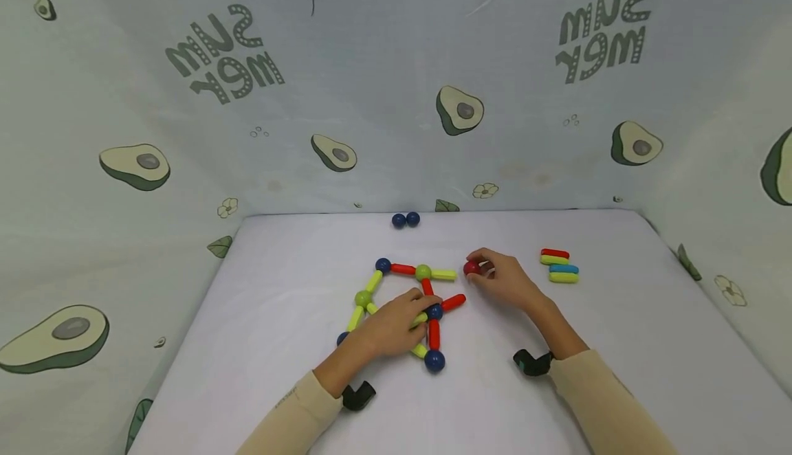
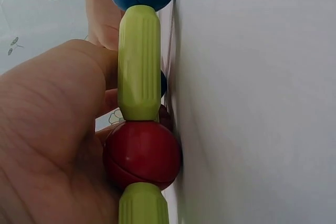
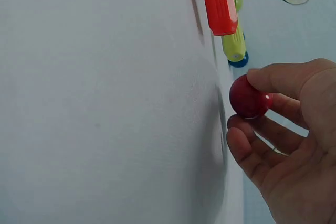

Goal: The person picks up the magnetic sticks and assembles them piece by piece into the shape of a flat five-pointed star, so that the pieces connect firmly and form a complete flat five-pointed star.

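A flat frame of balls and short rods, apparently a magnetic building set, lies mid-table, with a green ball point(image 1: 423, 272), red rods and yellow-green rods. My left hand point(image 1: 390, 324) reaches over it and grips it by the blue ball point(image 1: 434, 311) on its right side; part of the frame is hidden beneath. The left wrist view shows a yellow-green rod point(image 2: 139, 61) between a blue ball and a red ball point(image 2: 142, 153). My right hand point(image 1: 504, 283) pinches a loose red ball point(image 3: 249, 97) between thumb and fingers, just right of a yellow-green rod's free end point(image 1: 444, 275).
Two dark blue balls point(image 1: 405, 220) sit at the table's back edge. Several loose rods point(image 1: 563, 278), red, blue and yellow-green, lie to the right of my right hand. A printed cloth point(image 1: 396, 97) hangs behind the white table point(image 1: 260, 386).
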The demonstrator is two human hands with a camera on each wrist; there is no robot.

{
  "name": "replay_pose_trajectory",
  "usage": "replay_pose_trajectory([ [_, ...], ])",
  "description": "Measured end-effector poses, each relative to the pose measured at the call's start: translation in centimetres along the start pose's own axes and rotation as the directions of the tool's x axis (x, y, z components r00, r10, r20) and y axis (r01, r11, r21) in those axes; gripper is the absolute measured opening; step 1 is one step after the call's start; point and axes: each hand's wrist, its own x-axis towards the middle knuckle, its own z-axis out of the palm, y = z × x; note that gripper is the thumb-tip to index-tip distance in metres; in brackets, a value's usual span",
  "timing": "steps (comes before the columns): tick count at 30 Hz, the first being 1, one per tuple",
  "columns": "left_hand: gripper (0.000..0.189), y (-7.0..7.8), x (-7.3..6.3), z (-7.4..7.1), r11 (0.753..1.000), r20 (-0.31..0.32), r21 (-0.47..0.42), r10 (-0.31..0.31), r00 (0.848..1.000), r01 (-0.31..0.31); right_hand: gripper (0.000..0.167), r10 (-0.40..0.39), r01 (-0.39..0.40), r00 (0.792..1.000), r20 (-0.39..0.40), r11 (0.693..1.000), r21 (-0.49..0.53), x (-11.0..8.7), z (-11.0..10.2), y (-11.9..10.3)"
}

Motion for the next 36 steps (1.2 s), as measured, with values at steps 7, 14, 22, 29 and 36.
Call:
replay_pose_trajectory([
  [7, 0.053, 0.0, -0.1, -0.2, 1.000, -0.008, -0.005, -0.001, 1.000, 0.001, 0.038, -0.023, 0.022, 1.000, 0.003, 0.999, 0.028, -0.7, 0.7, -0.3],
  [14, 0.053, 0.3, -0.1, -0.2, 1.000, 0.000, -0.016, -0.015, 1.000, 0.015, 0.042, -0.012, 0.012, 1.000, 0.007, 0.999, 0.036, -1.1, 1.0, -0.6],
  [22, 0.045, 1.8, 1.4, -0.2, 0.998, -0.178, 0.045, -0.043, 0.983, 0.052, 0.041, -0.045, 0.044, 0.999, 0.020, 0.998, 0.051, -1.6, 1.1, 0.0],
  [29, 0.043, 3.9, 3.3, 0.1, 0.985, -0.195, 0.114, -0.102, 0.975, 0.126, 0.038, -0.058, 0.056, 0.998, 0.028, 0.996, 0.069, -1.8, 1.4, 0.0],
  [36, 0.034, 4.2, 4.0, 0.9, 0.976, -0.203, 0.079, -0.186, 0.961, 0.205, 0.036, -0.061, 0.060, 0.998, 0.015, 0.994, 0.087, -2.0, 1.5, 0.2],
])
